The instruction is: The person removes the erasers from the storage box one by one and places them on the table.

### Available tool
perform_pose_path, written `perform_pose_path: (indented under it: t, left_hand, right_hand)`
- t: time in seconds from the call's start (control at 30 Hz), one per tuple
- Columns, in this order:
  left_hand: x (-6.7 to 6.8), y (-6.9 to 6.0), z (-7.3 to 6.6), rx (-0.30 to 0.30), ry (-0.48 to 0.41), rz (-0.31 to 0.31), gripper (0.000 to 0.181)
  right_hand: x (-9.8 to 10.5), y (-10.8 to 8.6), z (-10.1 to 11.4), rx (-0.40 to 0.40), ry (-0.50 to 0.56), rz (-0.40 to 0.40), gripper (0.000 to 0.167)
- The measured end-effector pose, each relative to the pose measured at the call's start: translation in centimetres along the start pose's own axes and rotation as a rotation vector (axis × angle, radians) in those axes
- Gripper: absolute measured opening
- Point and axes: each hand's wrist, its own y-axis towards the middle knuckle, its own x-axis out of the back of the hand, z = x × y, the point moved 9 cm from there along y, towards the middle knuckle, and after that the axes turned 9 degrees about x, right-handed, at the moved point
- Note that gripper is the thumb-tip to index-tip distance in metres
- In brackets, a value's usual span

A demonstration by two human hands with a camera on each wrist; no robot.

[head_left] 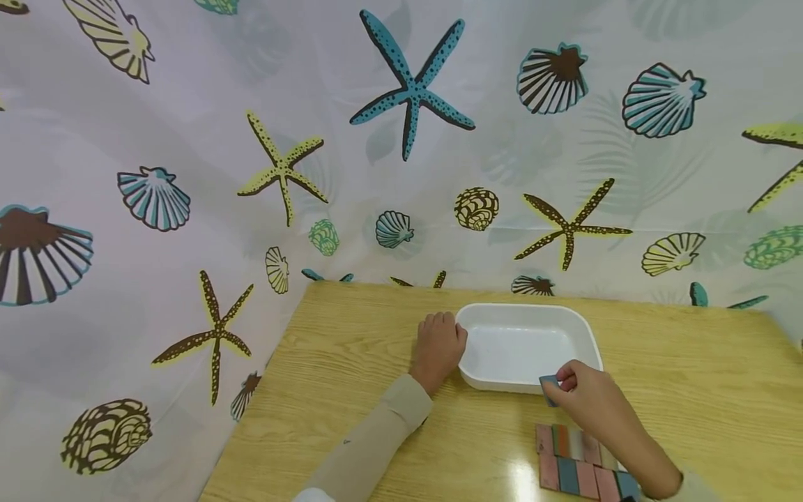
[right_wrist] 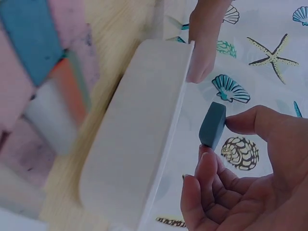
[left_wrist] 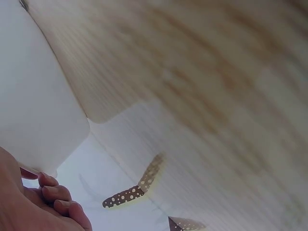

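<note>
My left hand (head_left: 437, 351) grips the left rim of a white rectangular basin (head_left: 473, 376) with rounded corners; its curled fingers show beside the rim in the left wrist view. Between the thumb and fingertips of my right hand (head_left: 596, 397) is a small blue-grey block (right_wrist: 212, 125), held at the basin's near edge. Just below that hand, a cluster of pink, blue, whitish and orange-green blocks (head_left: 568, 476) lies in rows, partly hidden by the right forearm. No block shows inside the basin in the head view.
A wood-grain table (head_left: 351, 348) carries the basin and the blocks. Behind and to the left hangs a white curtain (head_left: 351, 188) printed with starfish and shells, meeting the table's far edge close behind the basin.
</note>
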Motion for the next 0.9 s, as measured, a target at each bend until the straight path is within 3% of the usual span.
perform_pose_path:
  t: [0.13,0.37,0.6,0.9]
  left_hand:
    - [0.2,0.1,-0.2,-0.012,-0.010,-0.003,0.025]
    - [0.5,0.4,0.4,-0.014,-0.008,-0.067,0.024]
    - [0.5,0.3,0.6,-0.002,-0.006,-0.012,0.027]
    - [0.2,0.1,0.1,0.008,-0.018,0.024,0.029]
  right_hand:
    - [0.4,-1.3,-2.5,-0.053,-0.020,0.040,0.037]
    - [1.0,-3.1,-7.4,-0.132,-0.030,0.068,0.047]
    - [0.5,-5.3,-11.5,-0.246,-0.038,0.108,0.052]
    - [-0.4,-7.5,-14.7,-0.341,-0.037,0.171,0.063]
